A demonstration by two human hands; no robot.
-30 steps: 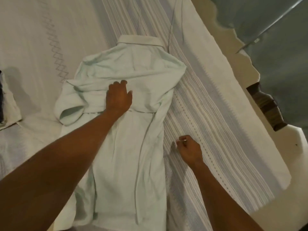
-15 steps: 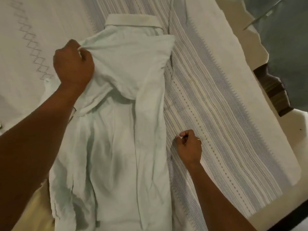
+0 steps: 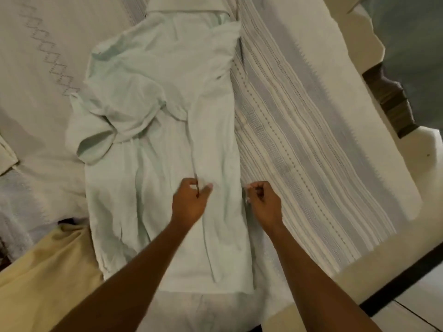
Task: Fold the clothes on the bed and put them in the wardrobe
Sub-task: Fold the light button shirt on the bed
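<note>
Yellow cloth (image 3: 48,271): lower left of the frame. It is soft, matte and rumpled, and lies right by the shirt's bottom corner.
White bedspread (image 3: 48,104): left side. It has a fine textured weave with a stitched zigzag line running down the upper left. It looks yielding, so I doubt it gives a firm base for creasing.
Shirt (image 3: 215,130): middle of the frame, laid lengthwise on the bed with its hem toward the person. It is pale mint, thin woven cloth, and wrinkled. The right side is folded in to a straight edge and the left side is bunched.
Collar (image 3: 184,3): top edge of the frame, flat, and likely the stiffest part.
Sleeve (image 3: 96,144): left of centre. It is short, its cuff gapes like a floppy tube, and it is crumpled over the body.
Handling: I'd judge the shirt light and limp. It should slide easily and nothing about it is fragile. It is best taken at the shoulder seam, the long folded edge or the hem corners, with both hands so the fold stays straight.
Left hand (image 3: 189,202): just below centre, thumb and fingers pinching a raised lengthwise fold of the shirt.
Right hand (image 3: 265,202): at the shirt's right edge with its fingers curled in. I cannot tell whether they nip the cloth or only sit beside it.
Striped cover (image 3: 311,116): right half, a flat weave that looks coarser, with grey-blue bands and dotted lines.
Dark wooden piece (image 3: 388,97): far right, hard and angular.
</note>
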